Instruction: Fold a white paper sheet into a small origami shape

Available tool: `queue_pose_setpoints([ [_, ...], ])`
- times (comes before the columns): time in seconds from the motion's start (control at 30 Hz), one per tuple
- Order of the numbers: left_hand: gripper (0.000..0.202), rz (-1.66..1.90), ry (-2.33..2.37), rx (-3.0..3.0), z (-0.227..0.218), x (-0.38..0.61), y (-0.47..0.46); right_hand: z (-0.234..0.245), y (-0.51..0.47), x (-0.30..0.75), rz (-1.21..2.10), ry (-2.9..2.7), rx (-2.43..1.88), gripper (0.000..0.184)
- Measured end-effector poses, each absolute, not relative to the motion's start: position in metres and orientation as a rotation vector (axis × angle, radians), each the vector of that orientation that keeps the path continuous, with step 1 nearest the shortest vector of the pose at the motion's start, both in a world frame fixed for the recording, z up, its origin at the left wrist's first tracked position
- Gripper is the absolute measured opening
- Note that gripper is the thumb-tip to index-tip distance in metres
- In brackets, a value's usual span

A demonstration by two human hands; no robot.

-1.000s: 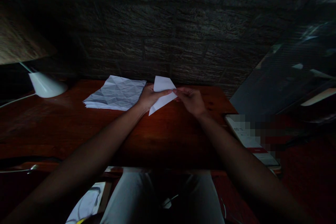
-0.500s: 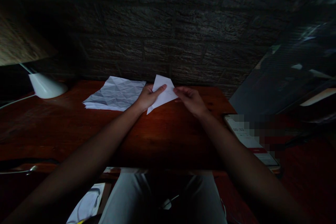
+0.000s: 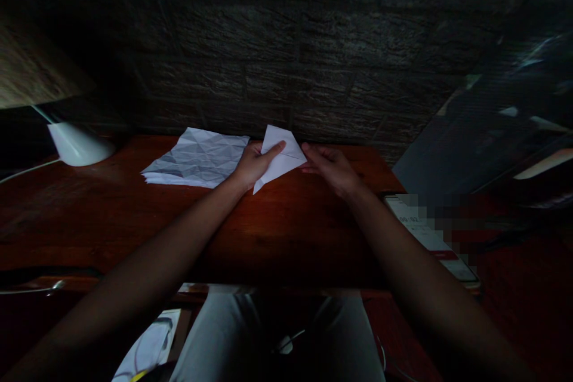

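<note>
A white sheet of folded paper [image 3: 282, 158] is held above the wooden table, with a crease line running toward its right corner. My left hand [image 3: 254, 166] is closed on its left side, thumb flat on top and fingers hidden beneath. At the right corner, my right hand [image 3: 329, 167] has its thumb and fingers loosely closed about the tip. That thumb is beside the upper edge and the fingertips are partly behind the corner. Left of my left hand lies a stack of creased paper [image 3: 201, 158], its top sheet covered in fold lines.
On the left of the wooden table [image 3: 286, 233] stands a lamp with a white base [image 3: 79, 146] and woven shade. A phone [image 3: 421, 227] lies near the right edge, partly pixelated. Behind the table rises a dark block wall [image 3: 268, 54].
My right hand has shifted slightly right, its thumb moving off the paper's corner. The crease and right tip show more clearly. My left hand keeps its grip.
</note>
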State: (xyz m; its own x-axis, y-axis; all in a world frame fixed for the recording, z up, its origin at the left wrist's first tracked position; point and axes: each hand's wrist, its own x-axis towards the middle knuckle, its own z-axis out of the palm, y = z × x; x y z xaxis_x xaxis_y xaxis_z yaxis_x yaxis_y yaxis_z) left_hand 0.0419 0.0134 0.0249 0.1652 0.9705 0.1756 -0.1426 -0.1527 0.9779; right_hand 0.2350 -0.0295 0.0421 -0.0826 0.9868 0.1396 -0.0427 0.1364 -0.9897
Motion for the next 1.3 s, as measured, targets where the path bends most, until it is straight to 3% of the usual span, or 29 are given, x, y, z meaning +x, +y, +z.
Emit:
queue_pose_setpoints([
  [0.2,0.053,1.326,0.839,1.396,0.022,0.038,0.025,0.041,-0.027,0.242,1.086,-1.389,-1.052,0.024],
  [0.33,0.078,1.401,0.762,1.691,0.026,0.026,0.034,0.041,-0.025,0.249,1.059,-1.543,-1.12,0.018],
  [0.43,0.04,1.175,0.722,1.934,0.028,0.022,0.032,0.041,-0.027,0.249,0.97,-1.684,-1.14,0.019],
  [0.5,0.031,0.973,0.647,1.948,0.026,0.024,0.028,0.041,-0.029,0.247,0.887,-1.718,-1.126,0.023],
  [0.63,0.034,0.923,0.628,1.911,0.022,0.032,0.022,0.041,-0.031,0.244,0.874,-1.614,-1.134,0.041],
  [0.87,0.031,0.965,0.627,1.888,0.022,0.032,0.02,0.044,-0.032,0.244,0.909,-1.617,-1.092,0.023],
  [1.3,0.033,0.926,0.65,1.929,0.02,0.04,0.014,0.04,-0.031,0.237,0.662,-1.73,-1.195,0.038],
])
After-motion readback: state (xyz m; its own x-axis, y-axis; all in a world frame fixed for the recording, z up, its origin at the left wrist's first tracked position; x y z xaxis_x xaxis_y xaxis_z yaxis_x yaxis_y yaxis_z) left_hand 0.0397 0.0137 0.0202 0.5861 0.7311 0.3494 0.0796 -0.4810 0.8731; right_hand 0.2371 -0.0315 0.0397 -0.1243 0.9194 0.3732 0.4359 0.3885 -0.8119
